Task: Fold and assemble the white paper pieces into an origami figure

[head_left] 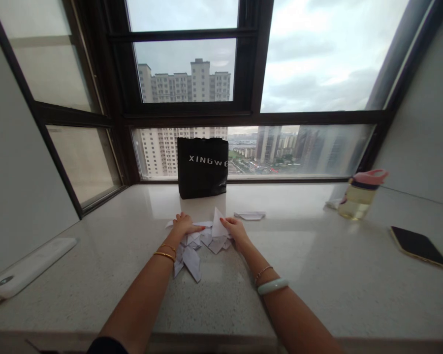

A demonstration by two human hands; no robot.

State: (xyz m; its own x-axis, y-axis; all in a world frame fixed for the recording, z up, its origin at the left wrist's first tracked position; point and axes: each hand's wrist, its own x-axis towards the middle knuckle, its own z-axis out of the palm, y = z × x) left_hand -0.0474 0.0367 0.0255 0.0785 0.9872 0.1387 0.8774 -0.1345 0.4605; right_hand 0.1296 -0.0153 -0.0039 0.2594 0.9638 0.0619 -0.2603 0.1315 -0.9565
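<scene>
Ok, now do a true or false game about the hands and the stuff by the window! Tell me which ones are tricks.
1. The right hand holds a pointed white paper. True.
2. The black bag is lying flat. False: it stands upright by the window.
3. The bottle has a pink top. True.
4. The phone is left of the loose papers. False: it lies to the right of them.
5. The left hand is touching the bottle. False: it is at the loose papers, far from the bottle.
</scene>
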